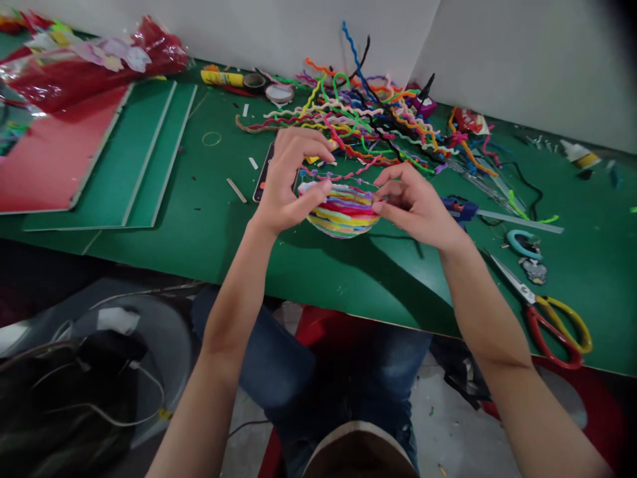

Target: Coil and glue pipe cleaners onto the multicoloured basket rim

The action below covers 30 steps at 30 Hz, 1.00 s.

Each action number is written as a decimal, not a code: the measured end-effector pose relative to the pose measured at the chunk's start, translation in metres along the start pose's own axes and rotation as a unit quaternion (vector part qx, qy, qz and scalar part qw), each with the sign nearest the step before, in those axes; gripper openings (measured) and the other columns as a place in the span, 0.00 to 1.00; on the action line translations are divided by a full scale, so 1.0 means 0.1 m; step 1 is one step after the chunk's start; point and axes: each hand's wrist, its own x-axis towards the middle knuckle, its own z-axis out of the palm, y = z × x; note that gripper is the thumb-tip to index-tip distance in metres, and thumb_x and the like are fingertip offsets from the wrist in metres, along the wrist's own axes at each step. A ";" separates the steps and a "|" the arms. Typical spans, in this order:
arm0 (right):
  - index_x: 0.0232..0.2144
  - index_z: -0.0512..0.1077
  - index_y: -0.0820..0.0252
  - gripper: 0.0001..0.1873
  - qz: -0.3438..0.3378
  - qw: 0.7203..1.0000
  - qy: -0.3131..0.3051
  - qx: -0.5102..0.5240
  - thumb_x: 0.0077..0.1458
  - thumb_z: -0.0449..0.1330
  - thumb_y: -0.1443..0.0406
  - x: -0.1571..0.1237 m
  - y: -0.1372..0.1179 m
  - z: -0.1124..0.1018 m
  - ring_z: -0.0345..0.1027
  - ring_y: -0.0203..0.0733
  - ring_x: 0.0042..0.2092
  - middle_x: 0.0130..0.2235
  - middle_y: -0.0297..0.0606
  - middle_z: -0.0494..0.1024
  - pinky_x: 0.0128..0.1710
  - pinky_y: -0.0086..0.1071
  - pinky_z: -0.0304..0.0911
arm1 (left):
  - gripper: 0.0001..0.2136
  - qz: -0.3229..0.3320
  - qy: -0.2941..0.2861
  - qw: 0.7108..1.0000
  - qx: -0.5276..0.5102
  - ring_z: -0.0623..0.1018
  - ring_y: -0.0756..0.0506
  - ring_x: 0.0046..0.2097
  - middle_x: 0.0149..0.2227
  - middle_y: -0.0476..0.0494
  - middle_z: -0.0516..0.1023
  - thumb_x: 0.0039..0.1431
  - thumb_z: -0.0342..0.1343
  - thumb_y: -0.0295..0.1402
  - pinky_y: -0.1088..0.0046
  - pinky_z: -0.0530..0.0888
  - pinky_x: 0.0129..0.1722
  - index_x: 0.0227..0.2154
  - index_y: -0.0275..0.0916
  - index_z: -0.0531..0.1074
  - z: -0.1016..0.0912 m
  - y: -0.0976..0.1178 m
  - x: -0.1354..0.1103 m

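Observation:
Between my hands is a small bowl-shaped piece [343,216] wound in bands of many-coloured fuzzy strands, its rounded side toward me. My left hand [293,176] grips its left rim, thumb on the near side and the other fingers curved above. At the right rim, my right hand [408,202] pinches with thumb and fingertips. A thin strand with purple and pink bits [348,178] runs along behind the top edge. Partly behind my left hand lies a phone [263,174].
A heap of crinkled pipe cleaners [368,119] lies behind. To the right are a hot glue gun [458,208] and scissors [537,302] with red and yellow handles. Green boards [149,153] and a red board [60,159] lie left, near a plastic-wrapped bundle [99,73].

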 end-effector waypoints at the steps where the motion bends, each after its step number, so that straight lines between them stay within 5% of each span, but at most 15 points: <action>1: 0.41 0.61 0.52 0.17 0.000 1.000 0.017 0.006 0.55 0.61 0.55 0.00 0.01 0.01 0.67 0.34 0.31 0.34 0.31 0.71 0.25 0.28 0.64 | 0.13 0.027 0.005 0.999 0.018 0.69 0.41 0.56 0.50 0.43 0.73 0.59 0.50 0.47 0.56 0.69 0.56 0.39 0.46 0.71 -0.01 0.00 0.00; 6: 0.38 0.60 0.52 0.20 0.008 0.997 0.070 0.030 0.51 0.64 0.53 0.00 0.03 0.02 0.68 0.35 0.34 0.38 0.34 0.69 0.25 0.29 0.65 | 0.15 0.136 -0.031 0.989 0.046 0.65 0.37 0.59 0.53 0.41 0.70 0.55 0.57 0.49 0.48 0.64 0.60 0.35 0.44 0.73 -0.01 0.03 0.05; 13: 0.39 0.58 0.51 0.21 0.026 0.995 0.085 0.041 0.52 0.64 0.52 -0.01 0.08 0.03 0.66 0.32 0.28 0.31 0.29 0.70 0.22 0.29 0.63 | 0.11 0.067 -0.116 0.988 0.073 0.65 0.37 0.62 0.56 0.42 0.70 0.57 0.57 0.46 0.47 0.64 0.60 0.37 0.46 0.72 0.05 0.04 0.05; 30: 0.38 0.57 0.51 0.22 0.027 0.992 0.117 0.035 0.51 0.63 0.50 0.01 0.11 0.06 0.68 0.35 0.32 0.32 0.29 0.71 0.27 0.33 0.67 | 0.09 0.058 -0.099 0.993 0.033 0.68 0.36 0.60 0.54 0.43 0.73 0.58 0.57 0.44 0.47 0.64 0.60 0.32 0.44 0.75 0.10 0.00 0.06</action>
